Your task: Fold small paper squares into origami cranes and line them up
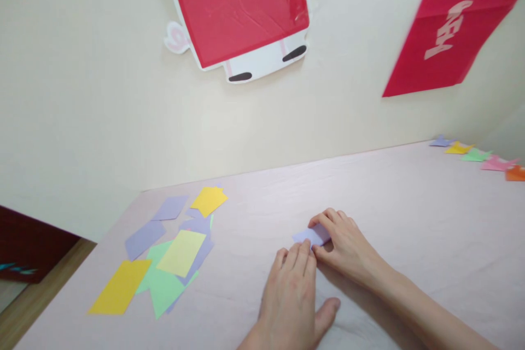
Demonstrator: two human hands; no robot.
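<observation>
A small piece of folded purple paper [314,235] lies on the pale cloth-covered surface in front of me. My right hand [346,243] holds its right end between the thumb and bent fingers. From the near side, my left hand [292,290] rests its fingertips on the paper's lower edge, fingers stretched out and thumb spread away to the right. Part of the paper is hidden under the fingers, so I cannot make out all of its folds.
Left of my hands lie scattered paper sheets, among them a yellow sheet [121,287], a green sheet [166,290] and a purple sheet [144,239]. Several folded paper shapes, one of them green [476,155], line the far right. Behind rises a wall [123,120] with red decorations [241,5].
</observation>
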